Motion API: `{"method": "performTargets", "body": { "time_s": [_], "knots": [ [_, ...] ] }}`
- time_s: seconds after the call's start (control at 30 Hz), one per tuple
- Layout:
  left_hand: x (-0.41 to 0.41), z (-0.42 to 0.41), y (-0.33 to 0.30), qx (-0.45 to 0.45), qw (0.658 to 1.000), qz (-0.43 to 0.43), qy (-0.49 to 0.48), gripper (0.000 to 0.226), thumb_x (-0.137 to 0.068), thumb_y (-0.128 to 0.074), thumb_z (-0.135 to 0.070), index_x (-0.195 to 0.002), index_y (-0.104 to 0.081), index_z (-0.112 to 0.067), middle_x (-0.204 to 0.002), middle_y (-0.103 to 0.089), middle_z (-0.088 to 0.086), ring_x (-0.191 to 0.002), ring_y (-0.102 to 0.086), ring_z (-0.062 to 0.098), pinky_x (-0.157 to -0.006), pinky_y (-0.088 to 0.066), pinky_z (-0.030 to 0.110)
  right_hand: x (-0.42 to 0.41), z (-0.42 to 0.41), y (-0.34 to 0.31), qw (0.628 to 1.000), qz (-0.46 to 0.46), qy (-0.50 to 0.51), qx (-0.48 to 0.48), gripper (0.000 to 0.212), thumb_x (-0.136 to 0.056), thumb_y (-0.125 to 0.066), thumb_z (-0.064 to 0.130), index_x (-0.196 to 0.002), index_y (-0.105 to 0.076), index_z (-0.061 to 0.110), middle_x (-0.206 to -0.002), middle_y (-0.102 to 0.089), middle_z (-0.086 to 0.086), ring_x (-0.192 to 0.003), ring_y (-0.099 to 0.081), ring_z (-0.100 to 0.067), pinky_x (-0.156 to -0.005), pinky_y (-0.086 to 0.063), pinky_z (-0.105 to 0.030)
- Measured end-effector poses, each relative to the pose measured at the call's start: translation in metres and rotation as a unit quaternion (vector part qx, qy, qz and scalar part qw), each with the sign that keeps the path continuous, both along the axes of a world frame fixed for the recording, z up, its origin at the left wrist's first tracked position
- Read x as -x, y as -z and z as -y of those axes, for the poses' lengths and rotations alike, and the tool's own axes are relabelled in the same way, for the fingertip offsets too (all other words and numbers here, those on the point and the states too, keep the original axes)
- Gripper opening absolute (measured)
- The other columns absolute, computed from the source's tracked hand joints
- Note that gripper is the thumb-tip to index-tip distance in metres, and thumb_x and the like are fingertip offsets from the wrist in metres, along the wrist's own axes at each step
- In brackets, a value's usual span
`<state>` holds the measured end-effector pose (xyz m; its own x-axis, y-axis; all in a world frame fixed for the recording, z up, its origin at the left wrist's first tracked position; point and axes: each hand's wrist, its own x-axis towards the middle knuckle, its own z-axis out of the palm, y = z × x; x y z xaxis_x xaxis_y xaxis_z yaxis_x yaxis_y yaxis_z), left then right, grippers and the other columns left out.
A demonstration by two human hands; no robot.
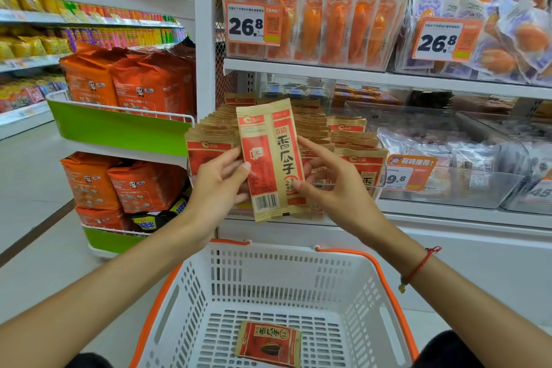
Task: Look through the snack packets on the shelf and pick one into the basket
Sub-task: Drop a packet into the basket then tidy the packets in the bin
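matt kraft-paper packet (273, 158); white perforated plastic basket (268, 278); glossy orange bags (149, 84)

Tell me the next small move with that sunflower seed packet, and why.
Probably lower the sunflower seed packet straight down into the white basket. Both the left hand and right hand pinch it upright, clear of the shelf stack; the basket sits open directly below, with one packet in the basket already.
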<state>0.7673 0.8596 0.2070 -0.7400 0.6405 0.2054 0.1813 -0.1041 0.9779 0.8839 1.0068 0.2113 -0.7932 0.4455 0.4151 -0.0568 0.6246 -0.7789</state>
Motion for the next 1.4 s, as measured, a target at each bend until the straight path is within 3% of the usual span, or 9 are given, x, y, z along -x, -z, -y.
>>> {"method": "performTargets", "body": {
  "time_s": [0.23, 0.6, 0.7, 0.8, 0.97, 1.1, 1.23, 1.3, 1.4],
  "knots": [
    [0.005, 0.006, -0.003, 0.005, 1.0, 0.001, 0.013, 0.039, -0.1, -0.048, -0.014, -0.137, -0.05, -0.025, -0.108, -0.069, -0.014, -0.088, -0.067, -0.009, -0.069, -0.057, 0.016, -0.007, -0.009, -0.007, 0.996, 0.022, -0.074, 0.044, 0.083, -0.079, -0.07, -0.01, -0.141, -0.039, 0.036, -0.095, -0.06, -0.003, -0.079, -0.06, -0.01, -0.082, -0.059, -0.032],
    [0.003, 0.008, 0.003, 0.017, 1.0, 0.013, 0.019, 0.035, -0.101, -0.048, -0.017, -0.132, -0.052, -0.031, -0.119, -0.068, -0.006, -0.1, -0.065, -0.004, -0.075, -0.056, 0.02, -0.007, -0.008, -0.001, 0.993, 0.05, -0.087, 0.061, 0.085, -0.08, -0.067, -0.013, -0.142, -0.036, 0.039, -0.098, -0.059, -0.005, -0.089, -0.06, -0.02, -0.08, -0.059, -0.032],
    [-0.002, 0.006, 0.001, 0.008, 1.0, 0.024, 0.018, 0.034, -0.098, -0.054, -0.016, -0.131, -0.053, -0.024, -0.118, -0.068, -0.004, -0.098, -0.067, -0.002, -0.073, -0.058, 0.022, -0.004, 0.003, 0.001, 0.998, 0.062, -0.028, -0.015, 0.088, -0.082, -0.075, 0.014, -0.15, -0.024, 0.036, -0.112, -0.053, 0.004, -0.102, -0.057, -0.013, -0.088, -0.055, -0.032],
    [-0.014, 0.003, -0.003, -0.01, 1.0, 0.023, 0.014, 0.027, -0.092, -0.061, -0.01, -0.118, -0.054, -0.015, -0.109, -0.067, -0.002, -0.084, -0.07, -0.001, -0.067, -0.059, 0.021, -0.002, 0.011, 0.006, 0.992, 0.085, 0.019, -0.094, 0.11, -0.071, -0.079, 0.048, -0.154, -0.007, 0.035, -0.122, -0.041, 0.005, -0.117, -0.043, -0.008, -0.099, -0.04, -0.026],
    [-0.026, 0.001, -0.006, -0.001, 1.0, -0.02, -0.009, 0.029, -0.087, -0.068, -0.012, -0.112, -0.055, -0.013, -0.105, -0.067, -0.003, -0.076, -0.069, -0.003, -0.07, -0.06, 0.025, -0.003, 0.008, 0.005, 0.99, 0.106, 0.011, -0.089, 0.107, -0.072, -0.076, 0.05, -0.154, -0.008, 0.037, -0.12, -0.046, 0.005, -0.112, -0.046, -0.006, -0.095, -0.041, -0.021],
    [-0.027, 0.004, -0.012, -0.011, 0.998, -0.057, 0.0, 0.021, -0.085, -0.07, -0.025, -0.104, -0.065, -0.019, -0.1, -0.071, -0.007, -0.087, -0.07, 0.001, -0.08, -0.056, 0.019, -0.008, -0.004, -0.011, 0.976, 0.092, -0.119, 0.159, 0.087, -0.074, -0.08, 0.033, -0.146, -0.032, 0.04, -0.12, -0.061, 0.001, -0.105, -0.064, -0.005, -0.091, -0.051, -0.029],
    [-0.018, 0.005, -0.015, -0.036, 0.995, -0.093, -0.016, 0.016, -0.093, -0.06, -0.023, -0.108, -0.064, -0.028, -0.108, -0.068, -0.016, -0.099, -0.064, -0.006, -0.081, -0.049, 0.007, -0.018, -0.021, -0.022, 0.851, 0.064, -0.266, 0.449, 0.088, -0.054, -0.092, 0.032, -0.132, -0.053, 0.017, -0.118, -0.068, -0.012, -0.108, -0.066, -0.028, -0.088, -0.056, -0.044],
    [-0.013, 0.004, -0.014, -0.013, 0.997, -0.075, -0.011, 0.028, -0.093, -0.06, -0.025, -0.121, -0.058, -0.029, -0.117, -0.062, -0.019, -0.099, -0.06, -0.013, -0.082, -0.049, 0.008, -0.022, -0.025, -0.022, 0.795, 0.064, -0.307, 0.52, 0.079, -0.057, -0.092, 0.028, -0.127, -0.061, 0.009, -0.113, -0.068, -0.016, -0.105, -0.066, -0.03, -0.087, -0.056, -0.043],
    [-0.009, 0.003, -0.012, 0.007, 0.999, -0.025, 0.042, 0.039, -0.091, -0.062, -0.03, -0.13, -0.056, -0.028, -0.123, -0.064, -0.015, -0.11, -0.059, -0.006, -0.1, -0.047, 0.023, -0.023, -0.028, -0.02, 0.773, 0.095, -0.336, 0.53, 0.056, -0.07, -0.085, 0.027, -0.121, -0.068, 0.009, -0.115, -0.067, -0.014, -0.108, -0.064, -0.026, -0.094, -0.053, -0.04]
  ]
}}
